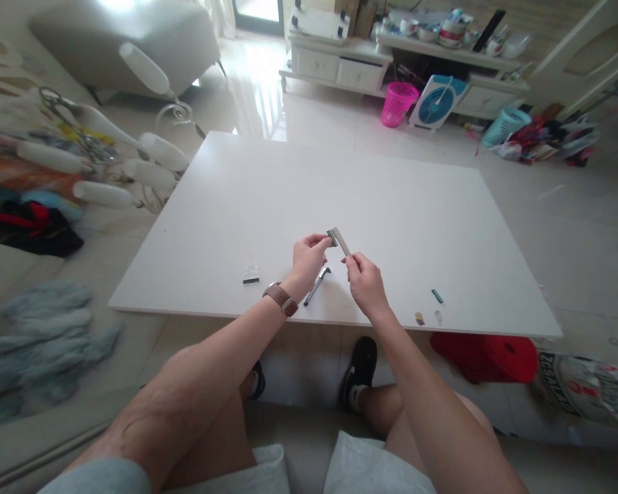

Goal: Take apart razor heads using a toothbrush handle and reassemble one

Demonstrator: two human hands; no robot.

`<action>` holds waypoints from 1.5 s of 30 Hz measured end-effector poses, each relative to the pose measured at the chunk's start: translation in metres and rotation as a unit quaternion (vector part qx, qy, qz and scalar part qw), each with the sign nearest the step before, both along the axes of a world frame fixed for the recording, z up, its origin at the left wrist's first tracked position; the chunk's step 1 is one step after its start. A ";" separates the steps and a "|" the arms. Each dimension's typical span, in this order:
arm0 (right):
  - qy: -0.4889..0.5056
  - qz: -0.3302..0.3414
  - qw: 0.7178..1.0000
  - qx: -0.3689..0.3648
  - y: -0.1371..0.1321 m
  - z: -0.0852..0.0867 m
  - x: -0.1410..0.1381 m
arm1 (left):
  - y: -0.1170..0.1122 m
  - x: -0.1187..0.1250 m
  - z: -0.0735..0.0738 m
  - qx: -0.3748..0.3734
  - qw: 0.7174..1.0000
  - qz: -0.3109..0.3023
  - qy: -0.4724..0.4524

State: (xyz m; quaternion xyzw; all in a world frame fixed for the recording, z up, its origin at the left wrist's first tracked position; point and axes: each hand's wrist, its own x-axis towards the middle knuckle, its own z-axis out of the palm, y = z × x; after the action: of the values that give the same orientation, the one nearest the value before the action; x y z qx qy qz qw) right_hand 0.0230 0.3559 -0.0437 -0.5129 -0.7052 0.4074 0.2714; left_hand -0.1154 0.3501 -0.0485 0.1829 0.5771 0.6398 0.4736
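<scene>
Both my hands are raised over the near middle of a low white table (391, 206). Between them they hold a small grey strip with a green end (338, 240). My left hand (309, 259), with a brown watch on the wrist, pinches the green end. My right hand (364, 278) pinches the other end. Under the hands a silver handle-like tool (316, 285) lies on the table. A small clear piece with a dark strip (250, 275) lies to the left. A little green piece (437, 296) and two tiny bits (428, 318) lie to the right near the front edge.
My knees and a black shoe (359, 370) are below the table's front edge. A red bag (489, 357) and a printed bag (587, 387) lie on the floor at right. A rack with white pegs and clothes (82, 165) stands left. A pink basket (397, 103) and fan (435, 101) stand behind.
</scene>
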 end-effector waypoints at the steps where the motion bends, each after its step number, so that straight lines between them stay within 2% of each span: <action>1: 0.000 0.000 1.000 0.000 0.000 0.000 0.000 | 0.000 0.000 0.000 0.001 1.000 0.001 0.000; 31: -0.009 0.005 1.000 0.001 -0.002 0.000 0.001 | -0.002 0.000 -0.002 0.005 1.000 -0.002 0.006; 45: -0.027 0.004 1.000 -0.002 -0.001 -0.002 0.001 | 0.002 -0.009 -0.002 0.043 0.997 0.058 0.022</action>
State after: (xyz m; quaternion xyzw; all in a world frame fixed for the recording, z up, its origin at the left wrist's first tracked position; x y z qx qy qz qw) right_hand 0.0242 0.3552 -0.0455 -0.5214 -0.7134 0.3962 0.2495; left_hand -0.1247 0.3521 -0.0507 0.1833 0.5692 0.6858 0.4148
